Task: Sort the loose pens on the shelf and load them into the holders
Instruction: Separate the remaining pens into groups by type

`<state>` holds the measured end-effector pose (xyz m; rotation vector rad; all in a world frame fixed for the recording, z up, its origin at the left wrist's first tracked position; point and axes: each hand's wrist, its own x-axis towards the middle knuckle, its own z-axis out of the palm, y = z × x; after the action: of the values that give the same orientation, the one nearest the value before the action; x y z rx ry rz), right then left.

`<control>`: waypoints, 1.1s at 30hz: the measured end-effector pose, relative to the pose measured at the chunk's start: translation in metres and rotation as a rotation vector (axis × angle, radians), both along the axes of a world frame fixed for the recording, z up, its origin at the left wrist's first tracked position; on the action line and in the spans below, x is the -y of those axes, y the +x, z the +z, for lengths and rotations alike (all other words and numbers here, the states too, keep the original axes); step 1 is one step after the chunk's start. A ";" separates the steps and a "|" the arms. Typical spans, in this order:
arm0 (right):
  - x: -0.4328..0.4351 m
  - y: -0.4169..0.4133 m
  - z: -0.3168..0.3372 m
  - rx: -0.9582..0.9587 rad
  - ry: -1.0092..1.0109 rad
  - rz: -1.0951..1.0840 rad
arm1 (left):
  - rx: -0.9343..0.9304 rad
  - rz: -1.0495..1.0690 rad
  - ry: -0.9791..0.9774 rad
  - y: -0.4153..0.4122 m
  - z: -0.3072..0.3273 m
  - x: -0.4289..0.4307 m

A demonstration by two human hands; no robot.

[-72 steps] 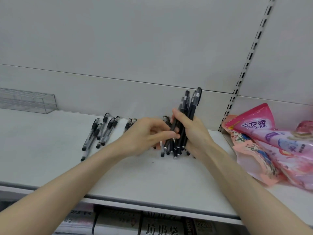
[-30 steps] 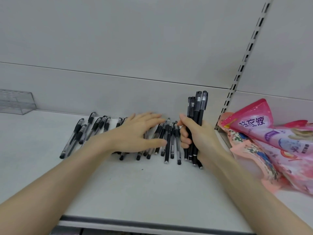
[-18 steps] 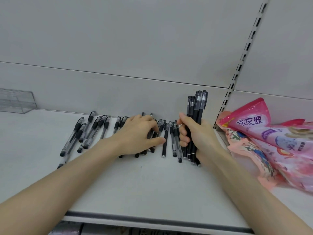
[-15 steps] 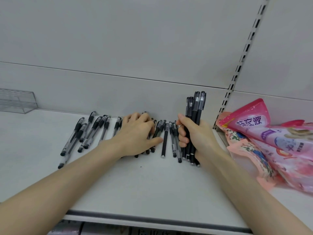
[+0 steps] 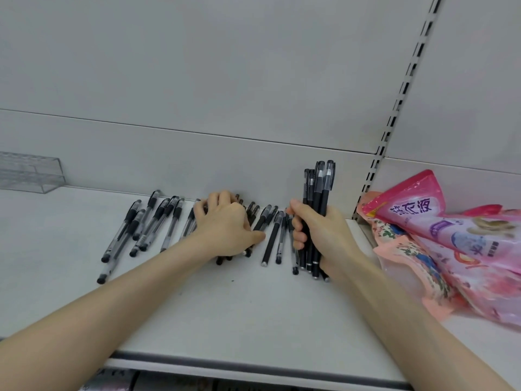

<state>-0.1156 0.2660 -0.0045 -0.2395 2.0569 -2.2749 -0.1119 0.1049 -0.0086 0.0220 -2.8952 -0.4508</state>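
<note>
Your right hand (image 5: 324, 235) is clenched round a bundle of black pens (image 5: 320, 193), held upright with tips down, at about 1 o'clock. Your left hand (image 5: 225, 230) lies curled over the loose pens (image 5: 270, 238) on the shelf (image 5: 225, 306) at 12 o'clock; whether it pinches one I cannot tell. They are probably light, stiff, smooth and quick to roll, so take each at mid-barrel. The clear holder (image 5: 28, 176) sits far off at 9 o'clock.
</note>
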 end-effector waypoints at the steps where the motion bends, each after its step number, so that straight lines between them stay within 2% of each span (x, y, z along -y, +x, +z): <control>1: 0.000 0.000 -0.001 -0.013 0.022 0.001 | -0.025 0.017 0.032 0.000 0.002 0.003; 3: -0.001 -0.002 -0.001 -0.042 0.061 0.003 | -0.141 0.018 0.144 0.000 0.008 0.006; 5: 0.000 -0.003 0.000 -0.048 0.050 -0.024 | -0.197 -0.103 0.328 0.004 0.014 0.003; 7: -0.001 -0.003 0.002 -0.048 0.012 -0.039 | -0.110 -0.292 0.488 0.013 0.016 -0.005; 8: -0.001 -0.002 0.003 -0.051 -0.004 -0.034 | -0.063 -0.369 0.503 0.016 0.015 -0.008; 10: -0.003 -0.001 0.005 -0.062 -0.023 -0.036 | -0.030 -0.461 0.472 0.017 0.012 -0.009; 12: -0.004 -0.001 0.006 -0.066 -0.037 -0.072 | -0.069 -0.438 0.392 0.014 0.010 -0.004; 14: -0.005 -0.004 0.006 -0.074 -0.005 -0.151 | -0.091 -0.351 0.188 0.012 0.005 0.000; 16: -0.006 -0.006 0.005 -0.097 0.038 -0.217 | -0.037 -0.290 -0.012 0.012 0.001 -0.003; 20: -0.007 -0.005 0.005 -0.024 -0.157 -0.177 | 0.028 -0.223 -0.147 0.012 -0.001 -0.011; 22: -0.009 -0.003 0.005 0.007 -0.206 -0.138 | 0.002 -0.203 -0.118 0.011 0.003 -0.008; 25: -0.011 -0.002 0.004 0.007 -0.175 -0.084 | -0.111 -0.237 0.111 0.011 0.009 -0.004; 27: -0.011 -0.002 0.003 0.008 -0.155 -0.062 | -0.150 -0.370 0.300 0.014 0.011 -0.010; 29: -0.013 -0.001 0.006 0.007 -0.128 -0.074 | -0.086 -0.524 0.393 0.015 0.007 -0.019; 31: -0.018 -0.001 0.012 0.012 -0.085 -0.149 | -0.046 -0.619 0.428 0.014 0.001 -0.022; 33: -0.026 -0.002 0.018 0.002 -0.024 -0.240 | -0.083 -0.662 0.308 0.009 -0.006 -0.021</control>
<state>-0.1178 0.2923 0.0134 0.0108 2.1640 -2.4306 -0.1025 0.1257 -0.0143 -0.8970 -2.6560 -0.9685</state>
